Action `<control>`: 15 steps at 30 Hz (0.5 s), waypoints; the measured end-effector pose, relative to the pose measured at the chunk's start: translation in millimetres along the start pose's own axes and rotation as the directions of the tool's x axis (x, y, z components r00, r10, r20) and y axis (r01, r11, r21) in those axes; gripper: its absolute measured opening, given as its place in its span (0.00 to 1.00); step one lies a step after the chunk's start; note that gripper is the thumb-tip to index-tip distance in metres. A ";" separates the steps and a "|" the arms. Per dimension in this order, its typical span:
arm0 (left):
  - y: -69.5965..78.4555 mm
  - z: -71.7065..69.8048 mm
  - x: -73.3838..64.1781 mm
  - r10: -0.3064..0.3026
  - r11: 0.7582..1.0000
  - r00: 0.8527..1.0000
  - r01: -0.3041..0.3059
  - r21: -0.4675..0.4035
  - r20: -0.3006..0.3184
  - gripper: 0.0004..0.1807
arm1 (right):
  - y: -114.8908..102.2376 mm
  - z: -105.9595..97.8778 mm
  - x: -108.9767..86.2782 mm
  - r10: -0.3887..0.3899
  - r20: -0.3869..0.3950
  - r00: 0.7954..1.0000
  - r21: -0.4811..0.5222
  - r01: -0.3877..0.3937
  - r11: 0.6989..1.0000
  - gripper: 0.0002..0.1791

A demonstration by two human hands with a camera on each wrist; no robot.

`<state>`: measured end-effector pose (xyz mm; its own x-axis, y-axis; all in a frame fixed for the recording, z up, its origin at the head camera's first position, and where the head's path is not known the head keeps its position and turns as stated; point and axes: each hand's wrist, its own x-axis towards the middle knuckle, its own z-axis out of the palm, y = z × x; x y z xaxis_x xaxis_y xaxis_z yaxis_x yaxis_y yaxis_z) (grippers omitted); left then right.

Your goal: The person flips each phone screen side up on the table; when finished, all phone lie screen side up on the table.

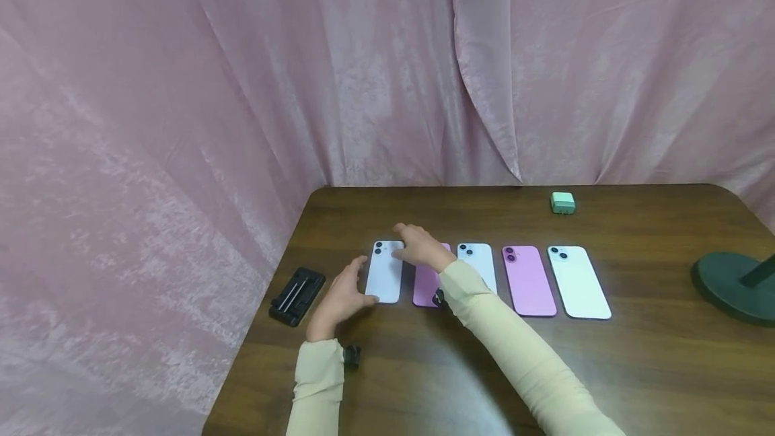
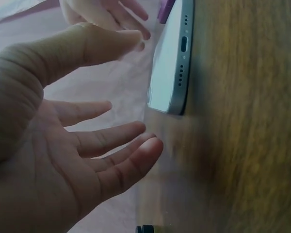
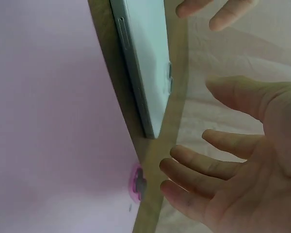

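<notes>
A pale blue-white phone (image 1: 383,278) lies back up at the left end of a row on the table, its two lenses toward the far side. My left hand (image 1: 343,298) is at its near left, fingers spread; the left wrist view shows a gap between the thumb and the phone's port end (image 2: 167,68). Over the far right corner of that phone reaches my right hand (image 1: 422,249), its fingers also spread and holding nothing. Beneath my right wrist lies a pink phone (image 1: 426,286), partly covered; it fills the left of the right wrist view.
Further right in the row are a light blue phone (image 1: 481,264), another pink phone (image 1: 529,282) and a white phone (image 1: 579,282). A black case with slim metal pieces (image 1: 297,296) lies left. A mint-green block (image 1: 563,202) sits far back, a dark green round base (image 1: 729,284) at right.
</notes>
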<state>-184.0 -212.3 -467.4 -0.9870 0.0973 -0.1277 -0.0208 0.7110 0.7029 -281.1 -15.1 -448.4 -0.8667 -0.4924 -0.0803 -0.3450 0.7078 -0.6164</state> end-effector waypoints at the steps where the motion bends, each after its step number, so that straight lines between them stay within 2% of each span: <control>1: -0.3 0.3 0.9 0.001 1.000 1.000 -0.001 0.009 0.005 0.49 | -0.2 2.0 1.3 0.009 0.006 1.000 0.003 -0.009 1.000 0.33; 7: 0.9 2.3 5.3 0.016 0.999 0.999 -0.017 0.040 0.028 0.50 | -1.4 8.0 7.0 0.024 0.043 0.999 0.026 -0.025 0.999 0.33; 15: 2.1 4.4 9.3 -0.004 0.997 0.999 0.000 0.083 0.054 0.50 | -1.0 10.4 14.1 0.015 0.073 0.997 0.006 -0.015 1.000 0.32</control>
<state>-192.5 -206.9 -470.2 -0.9769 0.1319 -0.1681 -0.0070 0.7665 0.6422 -289.3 -28.0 -457.1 -0.8429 -0.5178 -0.1464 -0.3300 0.7123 -0.6194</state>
